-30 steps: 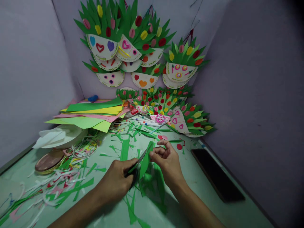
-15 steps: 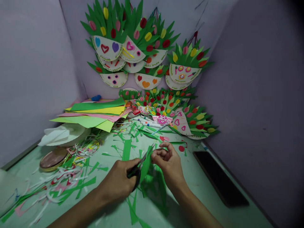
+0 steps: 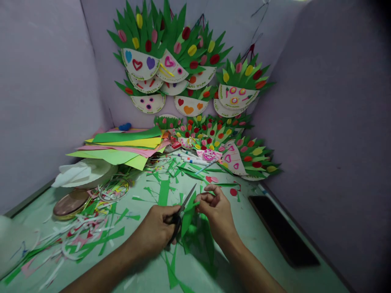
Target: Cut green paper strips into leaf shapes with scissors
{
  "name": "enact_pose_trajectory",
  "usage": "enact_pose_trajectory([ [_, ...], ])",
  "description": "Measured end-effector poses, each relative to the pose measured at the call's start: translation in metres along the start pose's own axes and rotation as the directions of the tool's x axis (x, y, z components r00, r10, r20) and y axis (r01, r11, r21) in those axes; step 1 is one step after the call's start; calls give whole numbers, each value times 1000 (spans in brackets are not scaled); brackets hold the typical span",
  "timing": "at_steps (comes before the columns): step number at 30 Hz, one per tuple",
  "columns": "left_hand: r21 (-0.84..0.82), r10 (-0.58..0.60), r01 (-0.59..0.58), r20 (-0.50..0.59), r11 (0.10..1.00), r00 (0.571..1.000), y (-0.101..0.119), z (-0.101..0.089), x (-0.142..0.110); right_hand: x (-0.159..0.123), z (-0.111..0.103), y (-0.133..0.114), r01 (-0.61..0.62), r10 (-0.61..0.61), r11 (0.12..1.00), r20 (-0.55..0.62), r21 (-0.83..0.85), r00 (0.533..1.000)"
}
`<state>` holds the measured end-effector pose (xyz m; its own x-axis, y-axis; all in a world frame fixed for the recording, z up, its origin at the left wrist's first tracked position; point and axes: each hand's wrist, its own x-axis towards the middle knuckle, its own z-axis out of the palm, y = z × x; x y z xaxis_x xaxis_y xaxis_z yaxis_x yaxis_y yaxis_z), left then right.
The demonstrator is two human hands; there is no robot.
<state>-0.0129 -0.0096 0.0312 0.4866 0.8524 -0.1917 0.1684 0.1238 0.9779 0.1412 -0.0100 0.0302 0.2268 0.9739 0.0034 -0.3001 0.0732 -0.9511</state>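
My left hand (image 3: 159,228) is closed around the black handles of a pair of scissors (image 3: 187,196), whose blades point up and away and look nearly together. Just right of the blades, a pointed strip of green paper (image 3: 187,221) is pinched between the thumb and fingers of my right hand (image 3: 215,205). The scissors lie close along the strip's left edge; whether they touch it I cannot tell. Beneath my hands lie more green paper leaves (image 3: 207,240), partly in shadow. A straight green strip (image 3: 164,192) rests on the table beyond my left hand.
Coloured paper sheets (image 3: 122,142) are stacked at the back left. Paper scraps (image 3: 88,234), a round lid (image 3: 71,203) and a white paper plate (image 3: 97,173) lie on the left. A dark phone (image 3: 282,230) is at the right. Decorated paper-plate baskets (image 3: 238,95) hang on the wall.
The scissor blades have drawn closer together and stand clear above the paper. The green strip's tip has dropped slightly and bends at my right fingers. The view has shifted a little.
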Motion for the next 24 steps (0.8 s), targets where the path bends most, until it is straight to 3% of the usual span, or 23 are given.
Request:
enact_pose_trajectory([
  [2,-64,-56,48,-125,997,991,2,-6,4,1,0,0,-21,21,1000,-16,0,1000],
  [5,-135,-88,39,-385,990,919,9,-17,8,1,-1,-1,-62,62,998,-21,10,998],
  [7,-152,-68,-3,-460,988,885,12,-21,8,-1,-1,0,-96,96,995,34,-1,995],
  [11,-147,-21,-34,-357,989,934,12,-12,5,-10,6,7,-172,182,983,254,-62,950],
  [14,-119,7,-47,-320,992,947,11,-4,2,-17,11,15,-211,219,976,332,-60,918],
  [20,-113,72,-151,-515,982,854,12,-13,4,-16,10,20,-167,201,978,358,-125,912],
  [22,-137,69,-165,-525,977,848,12,-16,5,-12,6,15,-126,160,984,302,-127,940],
  [24,-148,60,-151,-489,978,870,12,-16,5,-8,3,7,-95,123,987,233,-127,965],
])
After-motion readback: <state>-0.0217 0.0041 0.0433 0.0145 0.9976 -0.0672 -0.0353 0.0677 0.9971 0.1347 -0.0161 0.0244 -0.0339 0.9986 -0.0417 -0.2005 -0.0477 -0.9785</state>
